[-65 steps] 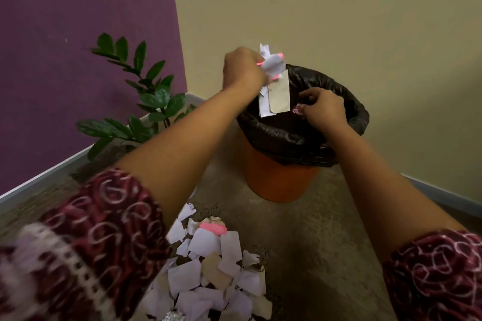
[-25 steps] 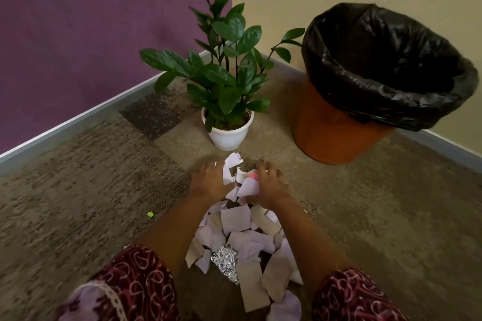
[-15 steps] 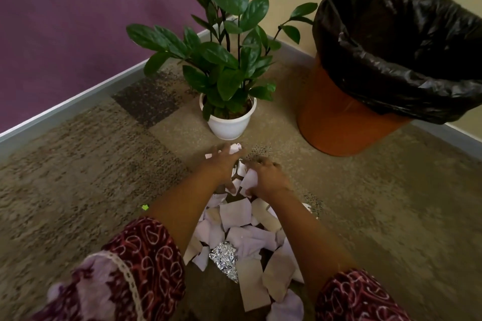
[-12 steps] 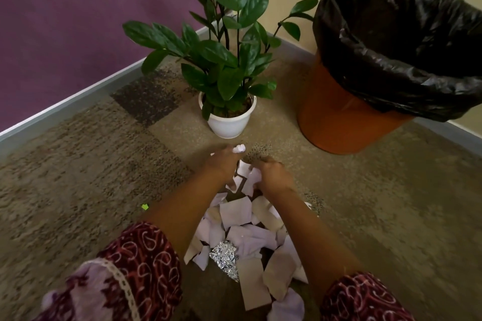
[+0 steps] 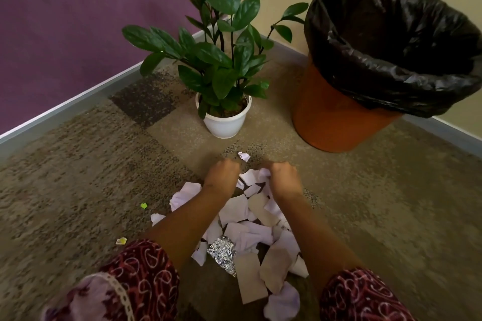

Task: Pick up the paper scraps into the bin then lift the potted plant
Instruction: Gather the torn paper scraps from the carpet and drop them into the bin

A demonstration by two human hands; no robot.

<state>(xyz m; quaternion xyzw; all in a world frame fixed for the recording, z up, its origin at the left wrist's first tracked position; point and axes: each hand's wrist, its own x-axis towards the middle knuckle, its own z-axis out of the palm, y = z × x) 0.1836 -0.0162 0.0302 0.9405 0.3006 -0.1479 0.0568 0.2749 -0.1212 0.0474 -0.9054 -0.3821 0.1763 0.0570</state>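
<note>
Scrap pile: paper scraps (image 5: 236, 232) heaped on the carpet (image 5: 378, 216), long axis running from the near edge of view away toward the potted plant.
Left hand (image 5: 221, 173): curled into a fist at the far end of the pile, knuckles up; contents of the fist hidden.
Right hand (image 5: 283, 174): curled, bunching white scraps at the pile's far end, just beside the left.
Stray bits: one crumpled white scrap (image 5: 244, 156) just beyond the knuckles; green fleck (image 5: 143, 205) and yellowish fleck (image 5: 121, 241) off to the left.
Foil: crumpled foil piece (image 5: 222, 255) among the scraps, between the forearms.
Potted plant (image 5: 224, 65): upright in a white pot (image 5: 224, 122), beyond the hands, apart from them.
Bin (image 5: 339, 117): orange, lined with a black bag (image 5: 391, 41), right of the plant; contents not visible.
Sleeves: patterned maroon sleeves (image 5: 140, 276) at the near edge.
</note>
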